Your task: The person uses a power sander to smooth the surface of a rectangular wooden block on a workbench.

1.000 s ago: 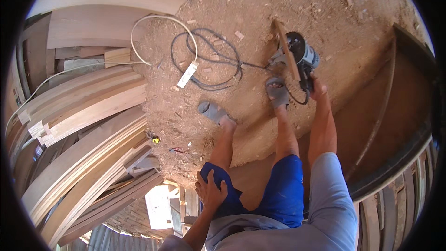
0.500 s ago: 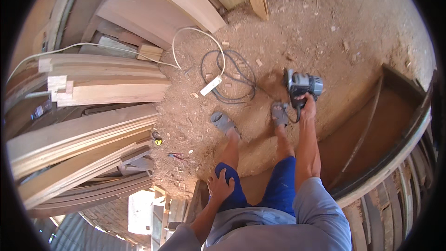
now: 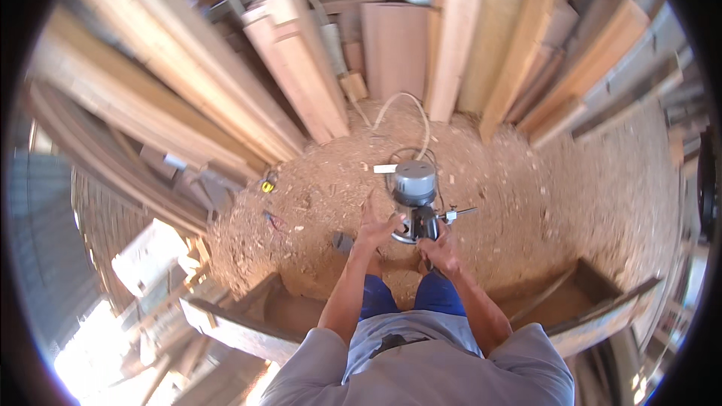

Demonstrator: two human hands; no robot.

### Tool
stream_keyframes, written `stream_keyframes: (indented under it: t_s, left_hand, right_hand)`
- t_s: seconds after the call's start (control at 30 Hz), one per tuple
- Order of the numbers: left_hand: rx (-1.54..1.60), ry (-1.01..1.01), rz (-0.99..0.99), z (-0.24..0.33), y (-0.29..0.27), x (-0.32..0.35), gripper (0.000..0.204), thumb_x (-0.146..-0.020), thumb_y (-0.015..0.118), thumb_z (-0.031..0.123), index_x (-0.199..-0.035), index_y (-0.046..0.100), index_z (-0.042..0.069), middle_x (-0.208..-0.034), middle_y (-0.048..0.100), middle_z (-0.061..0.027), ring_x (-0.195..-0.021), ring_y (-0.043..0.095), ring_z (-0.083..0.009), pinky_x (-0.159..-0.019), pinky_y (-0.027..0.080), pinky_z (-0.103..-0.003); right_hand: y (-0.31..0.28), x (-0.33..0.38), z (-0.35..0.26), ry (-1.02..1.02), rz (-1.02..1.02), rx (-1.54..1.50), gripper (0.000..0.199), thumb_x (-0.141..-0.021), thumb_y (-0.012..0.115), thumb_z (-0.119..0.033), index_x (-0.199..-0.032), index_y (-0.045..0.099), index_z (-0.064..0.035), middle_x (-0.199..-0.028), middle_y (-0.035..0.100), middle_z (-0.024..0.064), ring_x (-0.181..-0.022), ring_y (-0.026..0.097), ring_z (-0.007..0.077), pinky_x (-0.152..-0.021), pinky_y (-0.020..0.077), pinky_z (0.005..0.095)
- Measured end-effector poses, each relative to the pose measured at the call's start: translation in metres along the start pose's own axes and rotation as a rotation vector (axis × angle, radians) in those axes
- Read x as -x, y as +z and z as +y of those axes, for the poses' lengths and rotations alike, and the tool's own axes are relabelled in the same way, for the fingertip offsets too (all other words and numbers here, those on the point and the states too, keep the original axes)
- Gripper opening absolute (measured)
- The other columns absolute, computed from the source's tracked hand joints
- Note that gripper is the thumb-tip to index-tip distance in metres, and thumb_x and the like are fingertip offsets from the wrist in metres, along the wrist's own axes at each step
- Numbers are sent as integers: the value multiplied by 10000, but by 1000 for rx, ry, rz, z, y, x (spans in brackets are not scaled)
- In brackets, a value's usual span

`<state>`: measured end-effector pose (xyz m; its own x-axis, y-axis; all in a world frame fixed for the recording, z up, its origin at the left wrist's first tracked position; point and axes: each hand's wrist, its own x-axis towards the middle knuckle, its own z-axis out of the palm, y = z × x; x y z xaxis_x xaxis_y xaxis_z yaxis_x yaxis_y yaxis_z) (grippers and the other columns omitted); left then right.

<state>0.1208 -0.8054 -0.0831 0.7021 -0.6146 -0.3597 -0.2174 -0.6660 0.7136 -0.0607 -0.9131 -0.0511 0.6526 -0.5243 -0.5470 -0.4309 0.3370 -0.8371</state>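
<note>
A grey and black wood router (image 3: 415,183) is upright in front of my knees, its round grey motor housing on top and a metal side fitting at its right. My right hand (image 3: 442,250) is wrapped round its black handle. At the router's left side is my left hand (image 3: 375,224), open with fingers stretched forward and the thumb pointing toward the base. Whether the thumb touches it, I cannot tell. The lower part of the tool is partly hidden behind the handle and my hands.
On the shaving-strewn ground beyond lie a white power strip (image 3: 385,169) and a looped cable (image 3: 426,135). A yellow tape measure (image 3: 268,186) is at the left. Timber boards (image 3: 397,49) lean all round the far side. A wooden trough-like frame (image 3: 248,340) runs beside my legs.
My right hand has brought the router from the right to in front of me. My left hand has left my knee and reached forward to the router. The view has turned left.
</note>
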Motion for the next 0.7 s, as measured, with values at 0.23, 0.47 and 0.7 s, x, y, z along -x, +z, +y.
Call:
stream_keyframes:
  t_s: [0.23, 0.47, 0.7]
  left_hand:
    - [619, 210, 130, -107, -150, 58, 1238, -628, 919, 355, -1499, 126, -25, -1386, 474, -264, -1335, 455, -355, -1118, 368, -429]
    - [313, -9, 390, -195, -285, 195, 1197, -580, 909, 380, -1443, 188, -30, -1317, 504, -302, -1278, 493, -428, -1074, 412, -461]
    - [407, -110, 539, -295, -357, 296, 1287, -594, 907, 379, -1492, 82, -30, -1400, 424, -316, -1356, 412, -423, -1133, 346, -435]
  right_hand:
    - [145, 49, -85, -24, -549, 158, 412, -845, 656, -53, -1232, 516, -25, -759, 535, -8, -555, 520, 66, -488, 433, 243]
    - [304, 72, -67, 211, -958, 68, 376, -851, 679, -27, -1207, 558, -48, -782, 604, 8, -598, 580, 65, -525, 487, 220]
    - [446, 114, -39, 168, -1000, 261, 265, -869, 659, -1, -1122, 585, -23, -718, 572, -21, -520, 525, 47, -473, 450, 214]
